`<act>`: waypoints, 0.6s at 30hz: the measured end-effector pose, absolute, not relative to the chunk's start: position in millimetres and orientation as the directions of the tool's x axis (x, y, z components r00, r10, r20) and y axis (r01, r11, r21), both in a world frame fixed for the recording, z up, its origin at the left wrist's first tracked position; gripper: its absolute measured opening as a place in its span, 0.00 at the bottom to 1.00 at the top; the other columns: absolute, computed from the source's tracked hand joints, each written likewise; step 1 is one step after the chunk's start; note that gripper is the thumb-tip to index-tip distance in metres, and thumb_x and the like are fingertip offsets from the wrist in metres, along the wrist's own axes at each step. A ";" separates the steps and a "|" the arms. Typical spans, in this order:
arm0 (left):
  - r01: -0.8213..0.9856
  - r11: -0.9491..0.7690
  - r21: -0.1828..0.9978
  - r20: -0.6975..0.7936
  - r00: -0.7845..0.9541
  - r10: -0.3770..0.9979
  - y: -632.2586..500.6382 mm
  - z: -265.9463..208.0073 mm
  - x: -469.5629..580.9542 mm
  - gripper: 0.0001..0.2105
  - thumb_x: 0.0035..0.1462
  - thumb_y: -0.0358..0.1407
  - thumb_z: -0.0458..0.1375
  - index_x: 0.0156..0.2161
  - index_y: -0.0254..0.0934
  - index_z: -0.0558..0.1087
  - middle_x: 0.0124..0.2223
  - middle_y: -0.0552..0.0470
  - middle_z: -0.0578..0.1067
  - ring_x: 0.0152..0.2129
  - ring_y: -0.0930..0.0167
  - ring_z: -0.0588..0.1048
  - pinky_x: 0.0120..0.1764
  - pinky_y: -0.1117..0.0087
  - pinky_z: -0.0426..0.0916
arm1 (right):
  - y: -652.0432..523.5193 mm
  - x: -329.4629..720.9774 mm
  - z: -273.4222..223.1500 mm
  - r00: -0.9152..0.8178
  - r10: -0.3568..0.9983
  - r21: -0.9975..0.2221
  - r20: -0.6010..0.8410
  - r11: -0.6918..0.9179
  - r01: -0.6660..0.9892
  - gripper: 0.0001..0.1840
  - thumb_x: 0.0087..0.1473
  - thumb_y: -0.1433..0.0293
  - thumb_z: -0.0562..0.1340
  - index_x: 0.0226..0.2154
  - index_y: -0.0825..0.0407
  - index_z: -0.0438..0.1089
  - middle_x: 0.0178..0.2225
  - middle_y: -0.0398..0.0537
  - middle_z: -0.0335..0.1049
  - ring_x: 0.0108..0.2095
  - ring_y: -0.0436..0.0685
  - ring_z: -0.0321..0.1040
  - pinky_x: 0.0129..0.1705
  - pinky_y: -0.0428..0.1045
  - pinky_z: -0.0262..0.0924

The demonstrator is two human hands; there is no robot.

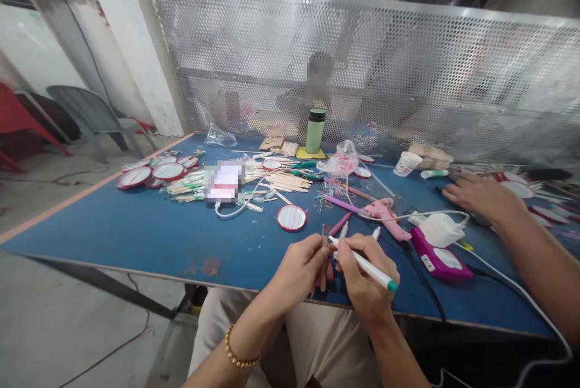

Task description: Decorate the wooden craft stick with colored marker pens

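Open blue tabletop stretches left of the left hand, while a pink glue gun, white charger and magenta power strip block passage rightward from the right hand, a co-worker's arm beyond.

Head view — forward and down, hands near.

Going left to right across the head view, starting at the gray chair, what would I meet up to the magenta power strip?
Gray chair → phone → left hand holding a wooden stick → right hand holding a white marker with a green end → magenta power strip.
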State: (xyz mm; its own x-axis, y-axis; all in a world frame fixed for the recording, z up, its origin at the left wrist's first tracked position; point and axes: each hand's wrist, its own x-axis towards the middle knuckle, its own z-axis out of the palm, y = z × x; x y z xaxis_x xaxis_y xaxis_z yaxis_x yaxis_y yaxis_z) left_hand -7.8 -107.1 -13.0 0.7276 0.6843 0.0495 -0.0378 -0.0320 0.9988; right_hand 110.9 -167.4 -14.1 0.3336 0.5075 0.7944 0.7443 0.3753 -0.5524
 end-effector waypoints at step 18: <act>-0.021 -0.022 1.000 0.031 0.722 0.691 -108.3 -10.5 -8.2 0.17 0.63 0.49 0.51 0.29 0.38 0.63 0.20 0.59 0.68 0.13 0.78 0.63 0.17 0.77 0.57 | -167.9 111.6 -13.8 0.294 0.518 -0.519 0.803 0.366 0.772 0.07 0.59 0.73 0.61 0.29 0.51 0.71 0.20 0.38 0.70 0.17 0.47 0.65 0.19 0.43 0.59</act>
State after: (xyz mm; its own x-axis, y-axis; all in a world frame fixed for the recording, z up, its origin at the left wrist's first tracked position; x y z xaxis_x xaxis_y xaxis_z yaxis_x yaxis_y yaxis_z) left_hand -8.2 -108.3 -10.5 0.7221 0.6912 0.0307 -0.0211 -0.0223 0.9995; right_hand 111.6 -167.9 -13.8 0.2941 0.5182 0.8031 0.7721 0.3664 -0.5192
